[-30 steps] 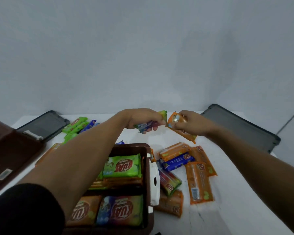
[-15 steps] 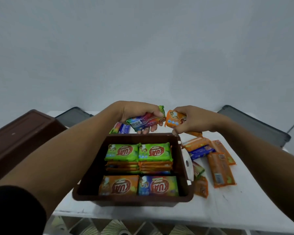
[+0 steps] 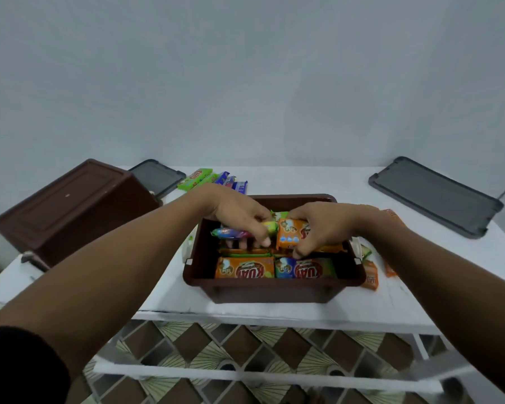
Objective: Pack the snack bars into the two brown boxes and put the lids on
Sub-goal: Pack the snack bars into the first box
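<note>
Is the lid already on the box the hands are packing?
No, the open box shows snack bars inside; both lids lie apart.

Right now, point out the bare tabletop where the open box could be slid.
Free: white table between the open box and right grey lid. Crowded: loose bars right of the box; overturned box on the left.

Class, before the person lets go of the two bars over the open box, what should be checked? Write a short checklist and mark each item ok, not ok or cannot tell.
1. Left hand grips the purple bar: ok.
2. Right hand grips the orange bar: ok.
3. Both bars are above the open brown box, inside its rim: ok.
4. Room left on the back row under the hands: cannot tell, hands hide it.
5. Front row lies flat: ok.
6. All loose bars packed: not ok, green and blue bars lie behind the box.
</note>
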Demonstrator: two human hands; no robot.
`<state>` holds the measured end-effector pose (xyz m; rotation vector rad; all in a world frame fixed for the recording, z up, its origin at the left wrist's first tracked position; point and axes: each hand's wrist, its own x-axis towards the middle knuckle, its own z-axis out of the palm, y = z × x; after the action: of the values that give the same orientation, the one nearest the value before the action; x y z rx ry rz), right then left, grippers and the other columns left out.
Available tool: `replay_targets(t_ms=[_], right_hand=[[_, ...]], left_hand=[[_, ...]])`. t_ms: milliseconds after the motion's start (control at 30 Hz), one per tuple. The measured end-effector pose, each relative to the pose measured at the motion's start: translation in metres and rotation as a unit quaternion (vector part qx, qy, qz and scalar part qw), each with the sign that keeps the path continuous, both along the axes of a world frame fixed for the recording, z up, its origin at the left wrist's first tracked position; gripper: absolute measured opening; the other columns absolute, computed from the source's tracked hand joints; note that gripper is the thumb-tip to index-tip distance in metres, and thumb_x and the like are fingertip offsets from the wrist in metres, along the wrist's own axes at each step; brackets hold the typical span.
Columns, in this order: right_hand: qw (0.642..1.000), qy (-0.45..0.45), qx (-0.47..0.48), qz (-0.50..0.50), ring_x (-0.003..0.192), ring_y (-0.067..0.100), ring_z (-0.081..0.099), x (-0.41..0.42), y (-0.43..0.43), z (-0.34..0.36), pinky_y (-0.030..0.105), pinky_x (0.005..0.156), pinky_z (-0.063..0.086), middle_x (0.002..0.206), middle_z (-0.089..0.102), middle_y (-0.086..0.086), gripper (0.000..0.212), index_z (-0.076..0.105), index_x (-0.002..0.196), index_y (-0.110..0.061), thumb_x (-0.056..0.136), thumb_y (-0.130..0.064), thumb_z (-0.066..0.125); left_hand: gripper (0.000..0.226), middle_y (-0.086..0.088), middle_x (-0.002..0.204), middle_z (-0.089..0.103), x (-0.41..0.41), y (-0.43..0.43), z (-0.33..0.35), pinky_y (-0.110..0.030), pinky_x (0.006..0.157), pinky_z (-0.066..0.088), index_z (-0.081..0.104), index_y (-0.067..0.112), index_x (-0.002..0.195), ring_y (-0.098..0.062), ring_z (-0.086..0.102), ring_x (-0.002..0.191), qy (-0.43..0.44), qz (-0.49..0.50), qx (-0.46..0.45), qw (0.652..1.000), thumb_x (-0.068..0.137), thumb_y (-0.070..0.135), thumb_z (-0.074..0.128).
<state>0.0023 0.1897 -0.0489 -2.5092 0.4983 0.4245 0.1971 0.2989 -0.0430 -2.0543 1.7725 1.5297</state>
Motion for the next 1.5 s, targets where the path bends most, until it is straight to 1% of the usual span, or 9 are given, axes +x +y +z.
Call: replay_targets(t_ms=[100, 233, 300, 567, 667, 767, 900, 1033, 1500], right_hand=[[1.000, 0.019, -0.015, 0.017, 0.088, 0.009, 0.067, 0.000, 0.008, -0.005, 0.037, 0.084, 0.058, 0.098, 0.070, -0.009, 0.044, 0.065, 0.104, -0.029, 0.069, -0.046, 0.085], [0.997, 0.044, -0.033, 0.054, 0.088, 0.008, 0.066, -0.002, 0.011, -0.017, 0.038, 0.085, 0.057, 0.098, 0.070, -0.011, 0.053, 0.064, 0.106, -0.032, 0.062, -0.059, 0.078], [0.994, 0.060, -0.044, 0.083, 0.089, 0.010, 0.065, -0.003, 0.010, -0.024, 0.040, 0.086, 0.056, 0.099, 0.069, -0.011, 0.056, 0.063, 0.109, -0.033, 0.062, -0.061, 0.072], [0.981, 0.140, -0.061, 0.123, 0.099, 0.017, 0.062, 0.005, 0.001, -0.027, 0.041, 0.092, 0.053, 0.110, 0.066, -0.006, 0.051, 0.060, 0.118, -0.034, 0.076, -0.063, 0.068], [0.983, 0.154, 0.022, 0.102, 0.102, 0.017, 0.066, 0.007, -0.003, -0.021, 0.039, 0.094, 0.055, 0.112, 0.069, -0.007, 0.053, 0.064, 0.119, -0.032, 0.076, -0.060, 0.075], [0.979, 0.159, 0.097, 0.084, 0.106, 0.015, 0.068, 0.007, -0.006, -0.020, 0.039, 0.098, 0.055, 0.116, 0.070, -0.005, 0.052, 0.066, 0.121, -0.028, 0.078, -0.052, 0.079], [0.975, 0.179, 0.057, 0.116, 0.108, 0.017, 0.065, 0.013, -0.006, -0.032, 0.038, 0.100, 0.052, 0.120, 0.068, -0.004, 0.042, 0.063, 0.121, -0.029, 0.086, -0.049, 0.073], [0.971, 0.189, 0.107, 0.101, 0.115, 0.020, 0.064, 0.015, -0.006, -0.044, 0.042, 0.104, 0.051, 0.125, 0.068, 0.000, 0.044, 0.060, 0.130, -0.021, 0.092, -0.041, 0.069], [0.969, 0.192, 0.117, 0.104, 0.115, 0.023, 0.064, 0.015, -0.005, -0.044, 0.044, 0.104, 0.050, 0.125, 0.067, 0.002, 0.048, 0.060, 0.128, -0.023, 0.087, -0.047, 0.068]], left_hand=[[0.044, 0.000, 0.092, 0.070, -0.011, 0.006, -0.001, -0.037, 0.078, 0.053, 0.060, 0.012, 0.115, -0.018, 0.067, 0.085, -0.075, -0.058, -0.010, 0.995, 0.087, 0.039, 0.078], [0.041, 0.002, 0.096, 0.064, -0.023, 0.012, -0.009, -0.039, 0.078, 0.050, 0.060, 0.025, 0.103, -0.018, 0.061, 0.087, -0.154, -0.092, -0.019, 0.984, 0.079, 0.050, 0.081], [0.042, 0.003, 0.099, 0.063, -0.028, 0.015, -0.013, -0.039, 0.080, 0.050, 0.059, 0.025, 0.109, -0.019, 0.060, 0.090, -0.161, -0.091, -0.005, 0.983, 0.081, 0.047, 0.080], [0.053, -0.003, 0.121, 0.069, -0.024, 0.019, -0.014, -0.036, 0.091, 0.051, 0.055, 0.017, 0.129, -0.016, 0.063, 0.099, -0.100, -0.043, 0.016, 0.994, 0.085, 0.030, 0.082], [0.054, -0.008, 0.126, 0.070, -0.011, 0.020, -0.025, -0.041, 0.103, 0.052, 0.056, 0.015, 0.132, -0.026, 0.067, 0.114, -0.042, 0.001, 0.027, 0.999, 0.086, 0.021, 0.082], [0.053, -0.004, 0.131, 0.068, -0.001, 0.022, -0.037, -0.047, 0.110, 0.048, 0.059, 0.023, 0.134, -0.026, 0.064, 0.122, -0.019, 0.039, 0.055, 0.998, 0.086, 0.029, 0.081], [0.047, 0.001, 0.134, 0.066, 0.000, 0.021, -0.043, -0.045, 0.112, 0.046, 0.062, 0.025, 0.136, -0.020, 0.063, 0.123, -0.008, 0.039, 0.099, 0.994, 0.092, 0.039, 0.073], [0.045, -0.004, 0.137, 0.066, 0.001, 0.021, -0.050, -0.046, 0.113, 0.046, 0.061, 0.021, 0.136, -0.024, 0.062, 0.126, 0.044, 0.046, 0.135, 0.989, 0.094, 0.034, 0.071], [0.057, -0.003, 0.140, 0.062, 0.005, 0.020, -0.054, -0.044, 0.116, 0.043, 0.057, 0.017, 0.143, -0.022, 0.057, 0.130, 0.018, 0.032, 0.130, 0.991, 0.092, 0.039, 0.072]])
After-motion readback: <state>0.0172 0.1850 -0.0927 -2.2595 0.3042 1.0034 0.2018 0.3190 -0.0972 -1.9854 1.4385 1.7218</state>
